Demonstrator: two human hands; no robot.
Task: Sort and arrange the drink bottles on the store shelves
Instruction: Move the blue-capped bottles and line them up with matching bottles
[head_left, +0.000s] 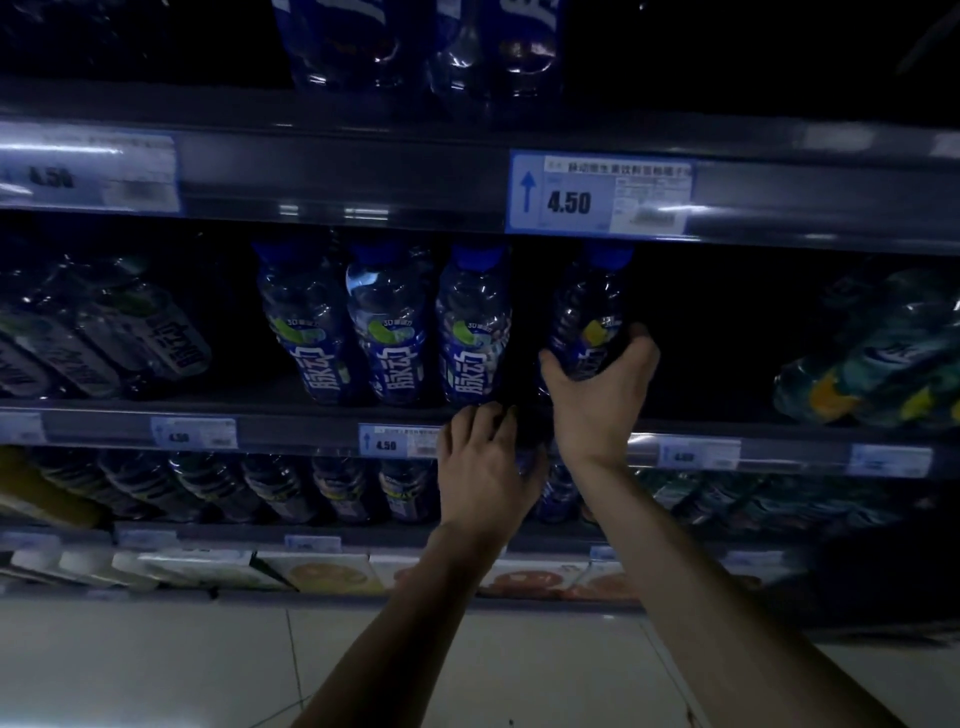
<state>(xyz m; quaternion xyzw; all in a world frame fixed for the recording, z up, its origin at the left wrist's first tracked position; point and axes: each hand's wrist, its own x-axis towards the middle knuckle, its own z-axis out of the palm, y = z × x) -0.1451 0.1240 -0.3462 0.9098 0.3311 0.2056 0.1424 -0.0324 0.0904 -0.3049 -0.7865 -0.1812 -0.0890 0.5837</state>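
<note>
1. Dim store shelving fills the view, with grey metal shelf edges (779, 431) carrying pale blue price tags; the large price tag (597, 193) on the upper rail is seen to read 4.50.
2. On the middle shelf, three clear plastic drink bottles with blue caps and blue labels (387, 327) are lined up upright, close beside one another.
3. Just to their right, a fourth clear blue-capped bottle with a yellow mark on its label (589, 312) is gripped around its lower body by the right hand (597, 395); the thumb and fingers are wrapped about it from both sides.
4. That held bottle is kept apart from the row of three by a dark gap, with its base hidden behind the hand, so contact with the shelf cannot be told.
5. The left hand (485, 467) is placed at the shelf edge below the third bottle, fingers curled; whether anything is clasped in it cannot be told.
6. Green and yellow labelled bottles (872, 364) are stacked well to the right on the same shelf.
7. Further dark bottles are ranged on the shelf below.
</note>
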